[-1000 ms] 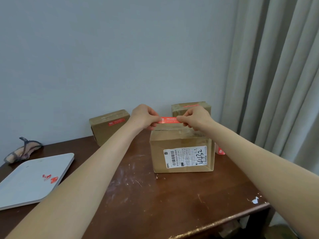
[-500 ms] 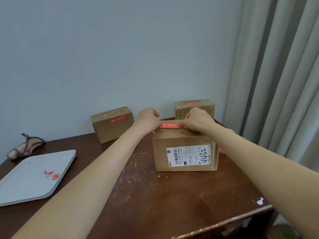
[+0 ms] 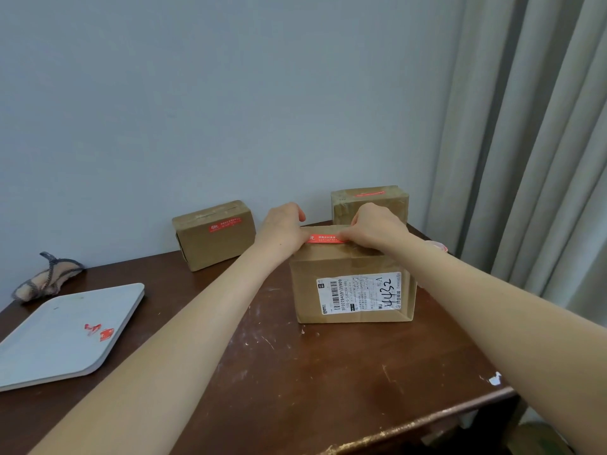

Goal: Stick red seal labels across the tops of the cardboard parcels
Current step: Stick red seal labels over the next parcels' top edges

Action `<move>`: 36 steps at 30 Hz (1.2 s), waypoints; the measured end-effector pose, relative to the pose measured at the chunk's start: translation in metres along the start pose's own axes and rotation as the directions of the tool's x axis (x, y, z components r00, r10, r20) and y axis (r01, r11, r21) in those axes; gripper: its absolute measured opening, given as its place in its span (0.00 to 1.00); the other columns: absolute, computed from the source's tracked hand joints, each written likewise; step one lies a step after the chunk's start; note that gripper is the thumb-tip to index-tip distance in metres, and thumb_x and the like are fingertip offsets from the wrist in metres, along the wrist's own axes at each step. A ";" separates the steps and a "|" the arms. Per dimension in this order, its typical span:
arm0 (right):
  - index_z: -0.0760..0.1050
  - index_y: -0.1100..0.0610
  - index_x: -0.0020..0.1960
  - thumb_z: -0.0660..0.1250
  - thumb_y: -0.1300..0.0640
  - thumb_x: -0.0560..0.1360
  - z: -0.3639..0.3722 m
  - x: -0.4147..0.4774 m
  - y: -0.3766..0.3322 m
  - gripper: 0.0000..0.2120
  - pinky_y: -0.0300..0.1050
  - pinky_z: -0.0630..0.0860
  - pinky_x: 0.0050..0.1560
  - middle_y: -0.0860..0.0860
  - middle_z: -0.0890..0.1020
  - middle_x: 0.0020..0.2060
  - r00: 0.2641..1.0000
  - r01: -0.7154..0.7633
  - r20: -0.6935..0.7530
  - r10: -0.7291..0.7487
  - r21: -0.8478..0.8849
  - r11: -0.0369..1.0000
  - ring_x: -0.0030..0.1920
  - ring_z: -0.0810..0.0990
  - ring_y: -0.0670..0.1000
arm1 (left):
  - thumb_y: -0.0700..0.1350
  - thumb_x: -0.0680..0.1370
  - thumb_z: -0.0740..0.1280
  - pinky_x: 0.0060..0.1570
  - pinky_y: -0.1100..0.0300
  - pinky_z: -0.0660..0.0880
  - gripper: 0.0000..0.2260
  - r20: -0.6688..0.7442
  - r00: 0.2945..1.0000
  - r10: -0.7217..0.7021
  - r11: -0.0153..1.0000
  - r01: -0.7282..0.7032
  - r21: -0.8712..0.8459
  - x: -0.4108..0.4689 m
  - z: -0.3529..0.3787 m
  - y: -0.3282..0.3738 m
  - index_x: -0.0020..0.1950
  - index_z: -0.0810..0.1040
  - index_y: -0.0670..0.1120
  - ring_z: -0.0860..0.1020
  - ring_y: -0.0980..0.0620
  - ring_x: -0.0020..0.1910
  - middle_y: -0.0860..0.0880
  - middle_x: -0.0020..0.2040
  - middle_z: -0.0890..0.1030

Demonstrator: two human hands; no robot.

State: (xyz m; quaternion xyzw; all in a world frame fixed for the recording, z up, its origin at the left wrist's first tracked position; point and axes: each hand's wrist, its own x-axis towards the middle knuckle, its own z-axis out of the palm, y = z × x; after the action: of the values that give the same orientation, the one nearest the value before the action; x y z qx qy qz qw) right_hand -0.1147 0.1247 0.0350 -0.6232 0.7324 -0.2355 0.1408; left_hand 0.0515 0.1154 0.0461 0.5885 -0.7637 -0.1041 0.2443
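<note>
A cardboard parcel with a white shipping label on its front stands in the middle of the brown table. A red seal label lies along the near edge of its top. My left hand holds the label's left end and my right hand holds its right end, fingers curled over it. Two more cardboard parcels stand at the back: one on the left with a red label on its front face, one on the right with a red label on top.
A pale grey tray with small red scraps lies at the left. A cloth item rests by the wall at far left. A grey curtain hangs at the right. The table's front edge runs near the bottom right.
Both hands have lowered the red label from just above the parcel onto the near edge of its top. The view has shifted slightly.
</note>
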 end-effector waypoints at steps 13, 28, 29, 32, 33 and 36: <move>0.70 0.55 0.29 0.72 0.49 0.69 0.000 0.004 -0.001 0.17 0.43 0.68 0.32 0.49 0.73 0.25 0.999 -0.012 0.044 0.014 -0.039 0.999 0.30 0.74 0.51 | 0.43 0.74 0.69 0.54 0.59 0.71 0.19 0.057 0.993 -0.102 0.994 0.104 -0.033 0.004 -0.002 -0.001 0.64 0.74 0.42 0.75 0.47 0.59 0.44 0.60 0.78; 0.69 0.56 0.30 0.70 0.32 0.65 -0.002 0.009 -0.002 0.28 0.43 0.71 0.35 0.50 0.74 0.26 0.995 -0.028 0.090 0.036 -0.094 0.995 0.29 0.74 0.52 | 0.58 0.74 0.67 0.48 0.58 0.68 0.23 0.100 0.981 -0.166 0.975 0.179 -0.133 0.000 0.017 -0.002 0.60 0.69 0.42 0.73 0.48 0.51 0.47 0.52 0.73; 0.69 0.56 0.31 0.71 0.36 0.67 0.000 0.011 -0.001 0.25 0.43 0.70 0.34 0.50 0.75 0.28 0.996 -0.026 0.079 0.035 -0.111 0.993 0.30 0.74 0.52 | 0.55 0.75 0.67 0.48 0.57 0.68 0.21 0.091 0.982 -0.168 0.974 0.179 -0.140 0.001 0.017 -0.003 0.59 0.70 0.42 0.73 0.48 0.52 0.46 0.52 0.74; 0.74 0.57 0.37 0.70 0.46 0.72 0.002 0.013 0.002 0.15 0.45 0.74 0.38 0.51 0.77 0.35 0.997 -0.015 0.075 0.024 -0.123 0.992 0.37 0.76 0.54 | 0.50 0.77 0.66 0.53 0.55 0.70 0.16 0.079 0.982 -0.173 0.967 0.184 -0.178 0.000 0.016 -0.005 0.60 0.72 0.42 0.73 0.47 0.55 0.46 0.54 0.74; 0.77 0.57 0.42 0.70 0.47 0.72 0.002 0.014 0.004 0.12 0.48 0.77 0.44 0.52 0.79 0.39 0.997 -0.012 0.069 0.020 -0.120 0.993 0.41 0.78 0.55 | 0.49 0.78 0.65 0.54 0.55 0.71 0.13 0.082 0.984 -0.158 0.971 0.170 -0.165 -0.001 0.016 -0.005 0.58 0.72 0.44 0.73 0.48 0.54 0.47 0.52 0.74; 0.79 0.57 0.50 0.68 0.47 0.73 0.002 0.014 0.005 0.14 0.52 0.77 0.52 0.53 0.81 0.47 0.998 -0.012 0.065 0.019 -0.102 0.995 0.48 0.79 0.57 | 0.47 0.80 0.60 0.55 0.57 0.69 0.12 0.081 0.988 -0.135 0.980 0.145 -0.136 -0.002 0.015 -0.006 0.62 0.72 0.44 0.73 0.47 0.57 0.44 0.58 0.75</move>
State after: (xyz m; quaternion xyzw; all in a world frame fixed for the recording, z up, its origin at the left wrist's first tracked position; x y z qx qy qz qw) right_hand -0.1209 0.1118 0.0319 -0.6313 0.7432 -0.1761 0.1346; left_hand 0.0497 0.1135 0.0297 0.6178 -0.7193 -0.1959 0.2501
